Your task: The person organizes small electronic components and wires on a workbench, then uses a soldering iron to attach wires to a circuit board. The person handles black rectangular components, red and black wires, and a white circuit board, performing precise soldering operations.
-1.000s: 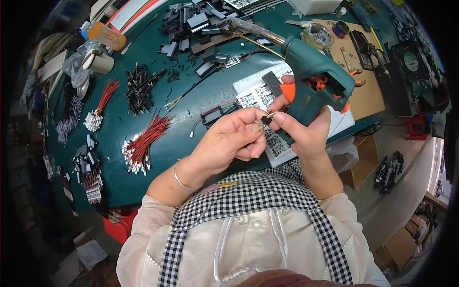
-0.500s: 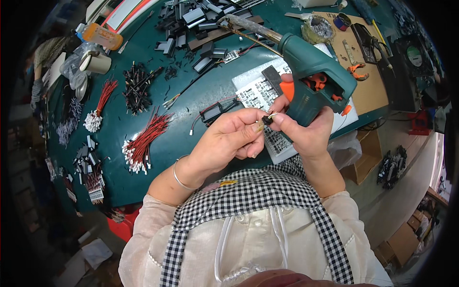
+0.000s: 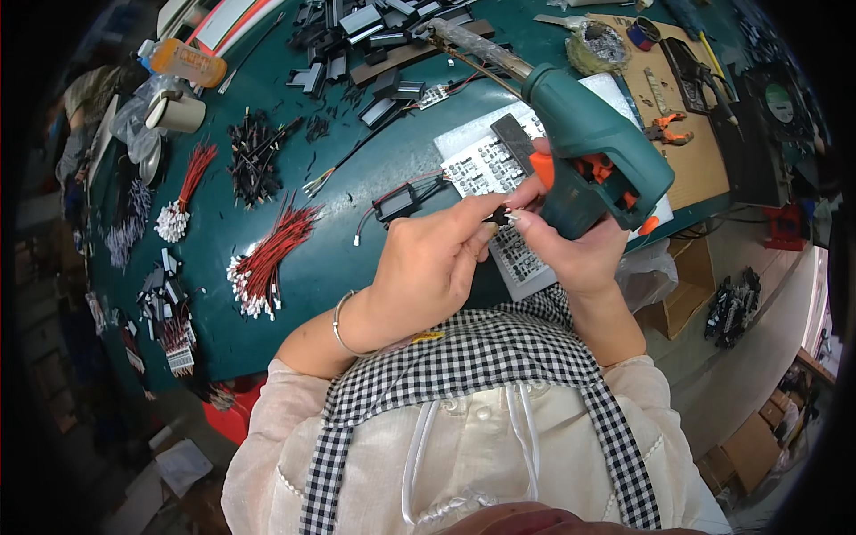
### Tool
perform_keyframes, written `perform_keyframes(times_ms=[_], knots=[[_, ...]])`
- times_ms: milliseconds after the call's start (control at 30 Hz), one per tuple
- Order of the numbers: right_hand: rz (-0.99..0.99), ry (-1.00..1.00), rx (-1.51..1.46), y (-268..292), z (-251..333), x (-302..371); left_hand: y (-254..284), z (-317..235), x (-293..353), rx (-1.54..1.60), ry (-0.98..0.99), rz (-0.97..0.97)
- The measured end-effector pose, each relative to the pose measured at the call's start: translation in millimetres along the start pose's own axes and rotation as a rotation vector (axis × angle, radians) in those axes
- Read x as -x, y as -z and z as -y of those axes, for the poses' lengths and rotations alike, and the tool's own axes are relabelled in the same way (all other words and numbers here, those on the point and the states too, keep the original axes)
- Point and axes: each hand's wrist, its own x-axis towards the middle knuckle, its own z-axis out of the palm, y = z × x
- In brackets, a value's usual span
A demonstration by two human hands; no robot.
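Note:
My left hand (image 3: 423,263) is closed, its thumb and fingertips pinching a small black piece (image 3: 497,216) with a pale end, too small to name. My right hand (image 3: 580,254) grips the handle of a green soldering gun (image 3: 584,125) with an orange trigger, its long metal barrel slanting to the far left. The right thumb meets the black piece's pale end, close to my left fingertips. Beneath both hands lies a white panel of small circuit boards (image 3: 477,171), partly hidden. A dark block (image 3: 515,143) rests on the panel.
Bundles of red wires with white connectors (image 3: 283,250) and a pile of black wires (image 3: 254,160) lie left. Black housings (image 3: 361,31) are heaped at the back. A brown board (image 3: 700,174) at right carries orange-handled pliers (image 3: 670,130). A bottle (image 3: 189,64) stands far left.
My left hand has turned, its back now more upward and its lower fingers tucked under. The soldering gun and right hand have shifted slightly right and nearer.

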Motion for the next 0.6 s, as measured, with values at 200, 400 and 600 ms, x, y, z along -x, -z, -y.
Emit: perform_keyframes(times_ms=[200,400,600], knots=[[0.038,-0.037,-0.057,7.7,-3.1,2.2,14.2,-4.0,-4.7,0.369,0.284,0.233],[0.027,-0.099,-0.092,2.4,2.1,0.6,15.0,1.4,-4.9,0.734,0.513,0.354],[0.053,-0.170,-0.179,8.1,4.4,-0.5,16.9,9.6,-9.5,1.088,0.620,0.463]])
